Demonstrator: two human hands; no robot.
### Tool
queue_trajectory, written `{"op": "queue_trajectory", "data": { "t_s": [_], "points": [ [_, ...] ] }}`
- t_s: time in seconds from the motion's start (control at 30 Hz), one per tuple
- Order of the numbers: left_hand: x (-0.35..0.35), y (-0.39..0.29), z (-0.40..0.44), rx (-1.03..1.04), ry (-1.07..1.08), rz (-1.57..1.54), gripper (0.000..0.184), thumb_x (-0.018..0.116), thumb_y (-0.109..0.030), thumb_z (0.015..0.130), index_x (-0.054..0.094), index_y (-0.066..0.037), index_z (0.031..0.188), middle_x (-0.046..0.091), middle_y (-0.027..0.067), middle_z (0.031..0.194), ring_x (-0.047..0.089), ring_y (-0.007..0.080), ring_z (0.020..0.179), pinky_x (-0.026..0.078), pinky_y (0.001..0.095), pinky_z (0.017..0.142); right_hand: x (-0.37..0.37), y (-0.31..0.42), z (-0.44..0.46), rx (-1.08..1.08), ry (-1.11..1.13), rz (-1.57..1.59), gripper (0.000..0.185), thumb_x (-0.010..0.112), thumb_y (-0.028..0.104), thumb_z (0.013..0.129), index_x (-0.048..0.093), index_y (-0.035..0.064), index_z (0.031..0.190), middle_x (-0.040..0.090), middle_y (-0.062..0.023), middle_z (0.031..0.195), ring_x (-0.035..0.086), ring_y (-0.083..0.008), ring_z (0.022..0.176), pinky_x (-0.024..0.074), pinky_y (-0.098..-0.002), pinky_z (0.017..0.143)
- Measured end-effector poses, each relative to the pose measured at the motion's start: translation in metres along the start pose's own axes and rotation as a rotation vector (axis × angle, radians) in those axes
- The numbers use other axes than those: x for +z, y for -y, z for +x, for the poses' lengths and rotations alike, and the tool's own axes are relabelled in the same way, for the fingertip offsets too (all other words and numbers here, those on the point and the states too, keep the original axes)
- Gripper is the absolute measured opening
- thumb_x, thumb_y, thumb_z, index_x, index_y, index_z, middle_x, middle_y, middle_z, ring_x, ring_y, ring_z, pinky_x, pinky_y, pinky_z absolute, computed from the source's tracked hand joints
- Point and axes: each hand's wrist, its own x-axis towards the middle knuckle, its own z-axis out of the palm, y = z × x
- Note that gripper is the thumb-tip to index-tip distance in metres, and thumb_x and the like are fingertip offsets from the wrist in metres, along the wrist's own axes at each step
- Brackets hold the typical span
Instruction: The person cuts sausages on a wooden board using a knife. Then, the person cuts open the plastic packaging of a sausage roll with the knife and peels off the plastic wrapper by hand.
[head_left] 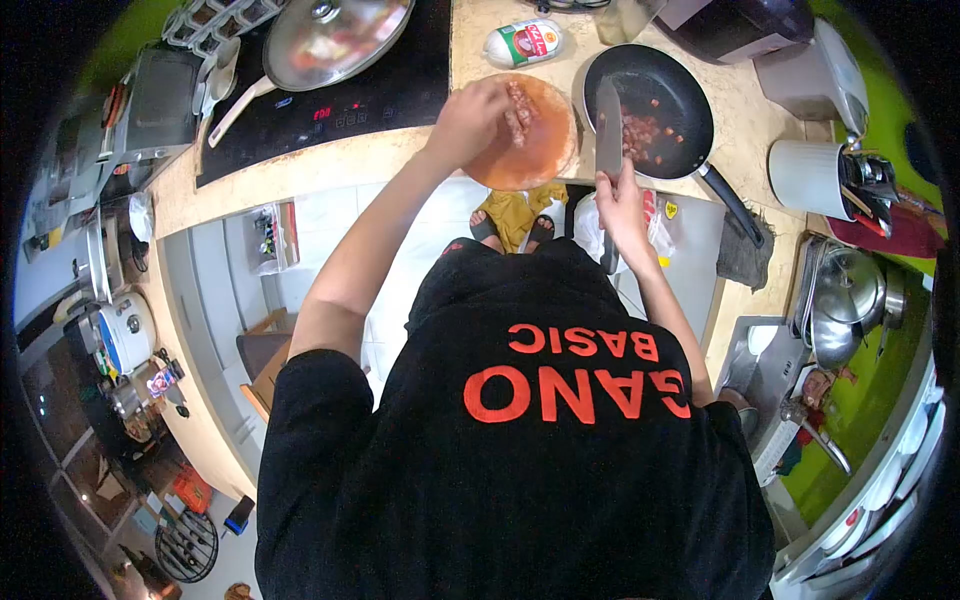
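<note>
My left hand (474,122) is over the left side of a round, wet, orange-stained cutting board (545,150). Its fingers are curled down against a small strip of chopped pinkish meat (519,112). My right hand (622,205) is closed around the handle of a broad-bladed kitchen knife (609,130). The blade points away from me, over the near left edge of a black frying pan (685,105). Small diced meat pieces (648,136) lie in that pan. A white plastic-wrapped roll (524,42) with a green and red label rests behind the board.
To the left, a lidded pan (335,40) stands on a black cooktop (400,105) with a lit red display. The frying pan's handle (732,203) juts over the counter edge by a grey cloth (742,250). A white utensil holder (815,180) and a sink (765,370) are at right.
</note>
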Motion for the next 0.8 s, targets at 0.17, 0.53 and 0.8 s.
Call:
{"op": "queue_trajectory", "data": {
  "t_s": [0.17,0.53,0.8],
  "points": [
    [0.020,-0.007,-0.002,0.481,0.230,0.391,0.027,0.056,-0.016,0.080,0.063,-0.018,0.107,0.053,0.0033,0.116,0.048,0.0225,0.112,0.040,0.0374,0.093,-0.011,0.008,-0.005,0.012,0.042,0.019,0.024,0.051,0.012,0.094,0.043,-0.0013,0.112,0.064,-0.0196,0.075,0.060,-0.0285,0.054,0.0480,-0.0405,0.053],
    [-0.003,-0.055,-0.051,0.213,0.024,-0.128,0.020,0.058,0.001,0.077,0.053,-0.002,0.096,0.056,0.0156,0.100,0.057,0.0346,0.092,0.048,0.0425,0.080,0.001,0.012,0.007,0.103,0.235,0.237,0.027,0.046,0.016,0.096,0.044,-0.0001,0.117,0.053,-0.0072,0.057,0.050,-0.0154,0.039,0.0416,-0.0311,0.035],
    [0.016,-0.046,-0.081,-0.127,-0.131,-0.096,0.019,0.060,0.003,0.078,0.056,-0.003,0.096,0.055,0.0153,0.094,0.057,0.0349,0.089,0.049,0.0424,0.076,0.007,0.023,0.019,0.051,0.280,0.085,0.021,0.048,0.016,0.096,0.048,0.0010,0.111,0.051,-0.0041,0.056,0.048,-0.0107,0.040,0.0393,-0.0265,0.037]
  ]
}}
